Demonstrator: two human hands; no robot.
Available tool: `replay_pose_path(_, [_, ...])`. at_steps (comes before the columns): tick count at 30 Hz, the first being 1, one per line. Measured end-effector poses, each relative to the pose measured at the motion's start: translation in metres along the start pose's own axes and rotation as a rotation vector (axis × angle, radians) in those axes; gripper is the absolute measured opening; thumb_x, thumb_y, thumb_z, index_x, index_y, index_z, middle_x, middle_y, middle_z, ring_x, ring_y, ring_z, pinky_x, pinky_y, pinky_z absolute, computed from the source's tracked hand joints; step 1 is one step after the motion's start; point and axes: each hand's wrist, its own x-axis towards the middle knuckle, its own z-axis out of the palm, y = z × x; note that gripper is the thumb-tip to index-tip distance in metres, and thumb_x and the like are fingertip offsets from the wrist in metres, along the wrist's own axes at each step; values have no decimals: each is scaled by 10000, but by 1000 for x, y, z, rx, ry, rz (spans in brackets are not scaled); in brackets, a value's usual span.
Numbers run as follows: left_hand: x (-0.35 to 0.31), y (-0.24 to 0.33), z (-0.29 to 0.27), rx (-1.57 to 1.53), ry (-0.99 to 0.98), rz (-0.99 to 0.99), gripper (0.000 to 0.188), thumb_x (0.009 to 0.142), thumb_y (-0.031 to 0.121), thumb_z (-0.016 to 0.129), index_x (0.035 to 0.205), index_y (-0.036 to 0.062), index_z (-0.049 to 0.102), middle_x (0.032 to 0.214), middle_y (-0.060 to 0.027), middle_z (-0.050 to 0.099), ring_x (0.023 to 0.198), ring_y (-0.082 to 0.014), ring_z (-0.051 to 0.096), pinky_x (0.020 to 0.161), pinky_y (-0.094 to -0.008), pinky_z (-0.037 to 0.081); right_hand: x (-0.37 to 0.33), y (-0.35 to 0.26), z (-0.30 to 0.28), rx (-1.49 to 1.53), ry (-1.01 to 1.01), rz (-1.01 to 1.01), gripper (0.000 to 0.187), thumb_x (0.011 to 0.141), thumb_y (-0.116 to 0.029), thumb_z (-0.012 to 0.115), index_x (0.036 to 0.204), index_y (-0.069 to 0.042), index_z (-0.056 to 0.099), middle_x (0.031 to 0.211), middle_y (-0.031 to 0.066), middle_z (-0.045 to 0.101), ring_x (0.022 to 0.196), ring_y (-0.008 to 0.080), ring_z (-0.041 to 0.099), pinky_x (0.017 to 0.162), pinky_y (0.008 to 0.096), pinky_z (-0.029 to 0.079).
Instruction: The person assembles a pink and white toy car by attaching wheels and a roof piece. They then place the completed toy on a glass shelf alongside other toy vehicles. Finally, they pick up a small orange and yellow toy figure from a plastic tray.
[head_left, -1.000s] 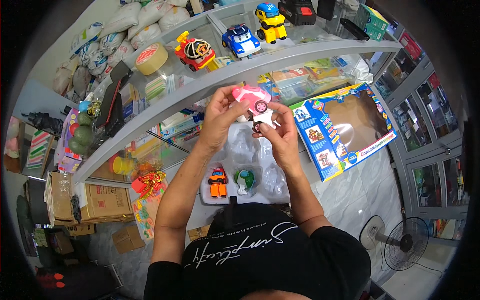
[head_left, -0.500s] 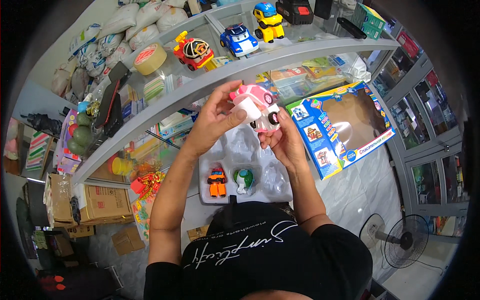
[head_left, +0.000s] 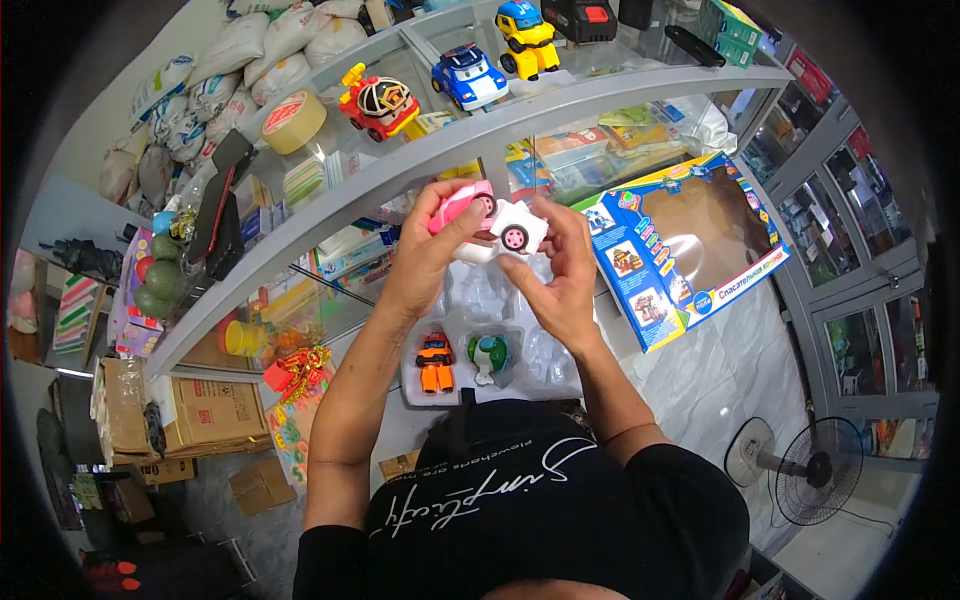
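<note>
A pink and white toy car [head_left: 515,222] with black, pink-hubbed wheels is held between my two hands above a plastic tray. My left hand [head_left: 437,240] grips its pink end, thumb laid over the body. At the white end, the fingers and thumb of my right hand [head_left: 560,265] pinch the part around a wheel. Below, the white molded tray [head_left: 475,297] holds an orange toy robot [head_left: 435,362] and a green and white toy [head_left: 489,358]; other hollows hold nothing.
On the glass counter's top stand a red toy fire truck [head_left: 380,105], a blue toy police car [head_left: 468,77], a yellow toy robot [head_left: 527,40] and a tape roll [head_left: 294,121]. A windowed toy box [head_left: 650,285] lies right of my hands. A fan [head_left: 815,470] stands lower right.
The toy car has turned in my hands, its white wheel section now swung toward the right. My right hand has shifted its hold, and both hands sit slightly lower and left.
</note>
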Motion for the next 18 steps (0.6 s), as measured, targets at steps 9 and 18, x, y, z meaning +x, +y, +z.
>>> replay_pose_path(9, [-3, 0, -7, -10, 7, -142, 357, 905, 275, 651, 1165, 61, 532, 1011, -51, 629, 878, -117, 641, 718, -279, 536, 7, 7, -17, -116, -75, -92, 556, 735, -31, 780, 1245, -2, 560, 963, 111, 624, 747, 126, 628, 624, 240, 510])
replay_pose_path(18, [-2, 6, -9, 25, -43, -244, 341, 925, 304, 611, 1162, 70, 540, 994, -54, 636, 845, -112, 653, 705, -287, 547, 14, 5, -28, 296, -164, 262, 456, 837, -50, 702, 1262, -5, 543, 1040, 72, 639, 889, 89, 609, 729, 227, 493])
